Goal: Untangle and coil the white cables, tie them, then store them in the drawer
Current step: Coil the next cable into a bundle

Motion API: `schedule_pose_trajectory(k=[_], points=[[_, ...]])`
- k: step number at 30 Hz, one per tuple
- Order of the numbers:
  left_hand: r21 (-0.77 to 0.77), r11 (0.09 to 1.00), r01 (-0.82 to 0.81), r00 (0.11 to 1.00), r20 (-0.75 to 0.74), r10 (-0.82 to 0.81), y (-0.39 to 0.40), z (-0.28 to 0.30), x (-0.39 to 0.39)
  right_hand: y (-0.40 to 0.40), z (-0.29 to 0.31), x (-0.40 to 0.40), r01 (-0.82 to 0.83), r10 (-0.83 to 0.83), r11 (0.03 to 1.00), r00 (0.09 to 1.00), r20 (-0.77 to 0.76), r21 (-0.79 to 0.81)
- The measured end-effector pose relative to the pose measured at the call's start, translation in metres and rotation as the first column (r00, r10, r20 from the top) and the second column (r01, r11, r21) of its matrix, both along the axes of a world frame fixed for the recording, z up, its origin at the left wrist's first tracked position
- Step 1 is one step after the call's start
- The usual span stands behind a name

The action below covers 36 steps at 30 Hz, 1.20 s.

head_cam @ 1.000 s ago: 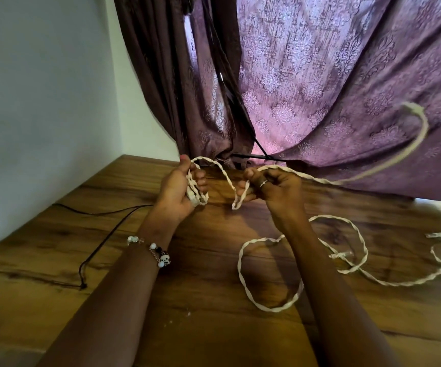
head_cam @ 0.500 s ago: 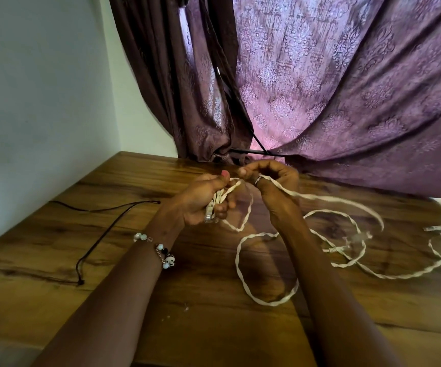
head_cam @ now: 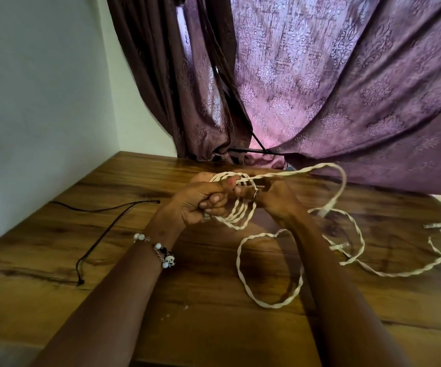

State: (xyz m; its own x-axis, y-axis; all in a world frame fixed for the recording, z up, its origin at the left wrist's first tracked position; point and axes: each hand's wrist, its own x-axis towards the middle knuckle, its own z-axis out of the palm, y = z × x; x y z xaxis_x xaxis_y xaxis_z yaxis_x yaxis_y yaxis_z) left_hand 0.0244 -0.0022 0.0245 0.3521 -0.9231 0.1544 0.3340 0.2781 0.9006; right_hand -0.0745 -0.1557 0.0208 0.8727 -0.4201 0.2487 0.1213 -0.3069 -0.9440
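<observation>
A wooden surface with dark grain streaks fills the lower part of the view. A thin black cord lies on its left side, running from near the wall and bending down to a knotted end. The wall is plain and pale, meeting the surface along the left. Behind the surface hangs a purple curtain with a damask pattern, gathered low at the middle, its folds resting on the far edge of the surface.
</observation>
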Motion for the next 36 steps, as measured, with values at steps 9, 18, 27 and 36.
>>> schedule_pose_trajectory(k=[9, 18, 27, 36], points=[[0.118, 0.951, -0.285, 0.924, 0.296, 0.241, -0.010, 0.001, -0.007, 0.007, -0.002, 0.008, -0.024, 0.114, 0.963, 0.940, 0.323, -0.268], [0.189, 0.936, -0.298, 0.945, 0.200, 0.260, -0.009, -0.002, 0.006, 0.001, -0.007, 0.003, -0.077, 0.116, 0.961, 0.984, 0.136, -0.265], [0.192, 0.921, -0.339, 0.900, -0.221, 0.377, -0.004, 0.000, 0.031, 0.013, 0.033, -0.031, -0.340, 0.240, 0.812, 0.936, -0.258, -0.476], [0.102, 0.975, -0.199, 0.897, -0.381, 0.224, -0.004, 0.001, 0.029, -0.010, 0.027, -0.017, 0.549, -0.258, 0.362, 0.836, 0.485, -0.754]])
